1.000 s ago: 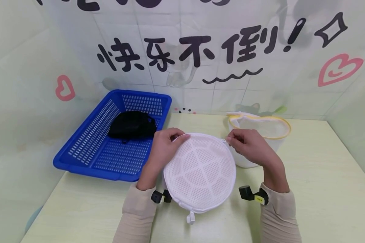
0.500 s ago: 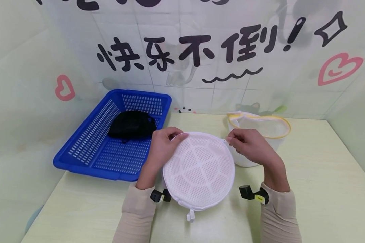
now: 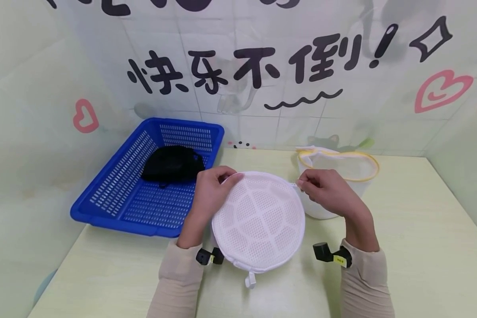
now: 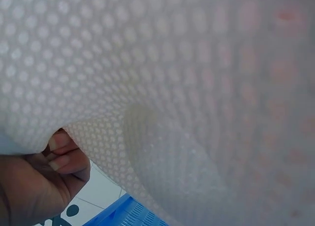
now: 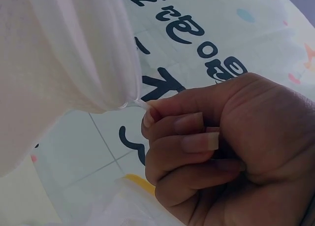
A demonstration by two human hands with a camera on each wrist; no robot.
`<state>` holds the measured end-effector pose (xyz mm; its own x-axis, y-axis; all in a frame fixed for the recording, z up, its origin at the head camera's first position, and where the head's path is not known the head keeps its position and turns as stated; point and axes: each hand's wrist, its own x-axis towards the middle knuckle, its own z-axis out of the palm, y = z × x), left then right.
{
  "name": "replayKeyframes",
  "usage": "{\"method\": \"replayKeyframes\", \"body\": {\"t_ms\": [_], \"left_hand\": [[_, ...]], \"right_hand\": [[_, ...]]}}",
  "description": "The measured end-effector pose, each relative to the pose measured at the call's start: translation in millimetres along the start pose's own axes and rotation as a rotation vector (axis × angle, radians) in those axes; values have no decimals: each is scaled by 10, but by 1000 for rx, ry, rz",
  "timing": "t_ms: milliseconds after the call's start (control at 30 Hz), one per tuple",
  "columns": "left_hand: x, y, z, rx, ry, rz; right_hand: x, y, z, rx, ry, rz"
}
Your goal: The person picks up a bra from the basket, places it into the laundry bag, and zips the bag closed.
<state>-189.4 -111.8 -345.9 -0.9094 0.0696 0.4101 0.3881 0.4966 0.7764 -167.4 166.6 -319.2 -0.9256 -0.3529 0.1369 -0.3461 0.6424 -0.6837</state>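
Observation:
A round white mesh laundry bag (image 3: pixel 258 223) is held up above the table, its ribbed circular face toward the head camera. My left hand (image 3: pixel 213 191) grips its upper left rim, thumb on the near side. At the upper right rim, my right hand (image 3: pixel 329 191) pinches a small white zipper pull (image 5: pixel 141 103) between thumb and forefinger, the other fingers curled in. A white tab (image 3: pixel 250 280) hangs from the bag's lower edge. In the left wrist view, the mesh covers most of the picture, with curled fingers (image 4: pixel 66 154) at its edge.
On the left stands a blue plastic basket (image 3: pixel 143 227) with a black cloth item (image 3: pixel 171 163) inside. Behind my right hand is an open white bag (image 3: pixel 319 210) with a yellow rim. A printed wall sheet (image 3: pixel 238 128) closes off the back of the table (image 3: pixel 413 247).
The mesh bag and my left hand have shifted slightly up and to the left. My right hand stays almost in place, still pinching the zipper pull.

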Motion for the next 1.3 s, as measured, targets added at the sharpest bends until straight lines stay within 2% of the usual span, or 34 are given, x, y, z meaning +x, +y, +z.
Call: {"method": "replayKeyframes", "body": {"t_ms": [467,1167,1300], "left_hand": [[-16,10,8,-5,9,-15],[-12,-26,-31,-4,70,17],[-4,-12,-25,-9,75,3]], "right_hand": [[-21,7,14,37,-1,18],[-14,9,0,38,-6,17],[-14,8,0,48,-3,28]]}}
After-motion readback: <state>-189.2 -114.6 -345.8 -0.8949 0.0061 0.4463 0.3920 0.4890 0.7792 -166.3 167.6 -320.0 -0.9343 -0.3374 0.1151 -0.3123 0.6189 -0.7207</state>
